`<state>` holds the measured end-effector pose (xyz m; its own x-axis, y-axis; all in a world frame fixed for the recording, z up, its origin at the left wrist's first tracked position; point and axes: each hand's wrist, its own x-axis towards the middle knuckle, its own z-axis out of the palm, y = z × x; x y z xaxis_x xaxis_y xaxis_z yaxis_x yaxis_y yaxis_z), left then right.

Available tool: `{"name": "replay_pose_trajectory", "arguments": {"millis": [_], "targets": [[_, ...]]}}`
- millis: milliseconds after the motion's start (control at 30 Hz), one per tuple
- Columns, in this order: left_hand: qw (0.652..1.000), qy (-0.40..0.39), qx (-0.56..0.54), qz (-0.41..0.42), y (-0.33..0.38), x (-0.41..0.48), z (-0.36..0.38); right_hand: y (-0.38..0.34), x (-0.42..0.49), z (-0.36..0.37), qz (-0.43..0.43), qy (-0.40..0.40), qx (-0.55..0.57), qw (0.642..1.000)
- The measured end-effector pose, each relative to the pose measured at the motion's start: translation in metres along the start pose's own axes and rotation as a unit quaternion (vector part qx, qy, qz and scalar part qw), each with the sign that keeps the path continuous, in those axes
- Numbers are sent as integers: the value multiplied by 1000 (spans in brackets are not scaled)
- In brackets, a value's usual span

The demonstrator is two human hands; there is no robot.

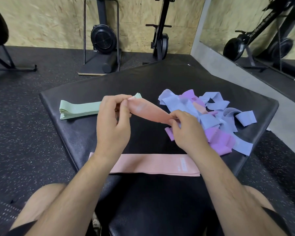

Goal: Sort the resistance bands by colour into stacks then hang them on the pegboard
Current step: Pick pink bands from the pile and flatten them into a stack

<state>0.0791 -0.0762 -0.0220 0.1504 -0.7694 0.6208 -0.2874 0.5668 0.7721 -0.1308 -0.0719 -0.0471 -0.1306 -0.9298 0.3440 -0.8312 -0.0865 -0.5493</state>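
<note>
Pinching a pink band [148,114] taut, one end in left hand [111,126], the other in right hand [186,133]; raised over the pad [78,132], beyond the pink stack [152,165].

even, soft indoor light with faint shadows; wide-angle bending curves the frame edges; the rubber floor [24,103] at left smears with motion blur; centre stays fairly sharp.

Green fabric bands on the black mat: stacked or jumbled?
Stacked: the pale green fabric resistance bands lie flat with layered edges aligned, one neat pile on the black padded mat.
</note>
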Motion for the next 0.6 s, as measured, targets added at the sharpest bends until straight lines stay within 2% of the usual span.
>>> {"name": "replay_pose_trajectory", "arguments": {"millis": [100,300,533,600], "targets": [[999,25,-28,-25,-1,3,-2,-9,1,-9,-11,-24,80,996],[992,62,-52,-93,-12,12,-9,-19,7,-19,-35,0,220,975],[988,93,-48,-110,-17,15,-15,-25,10,-36,-106,5,224,969],[987,101,-47,-112,-18,16,-17,-23,13,-39,-111,-5,189,976]]}}
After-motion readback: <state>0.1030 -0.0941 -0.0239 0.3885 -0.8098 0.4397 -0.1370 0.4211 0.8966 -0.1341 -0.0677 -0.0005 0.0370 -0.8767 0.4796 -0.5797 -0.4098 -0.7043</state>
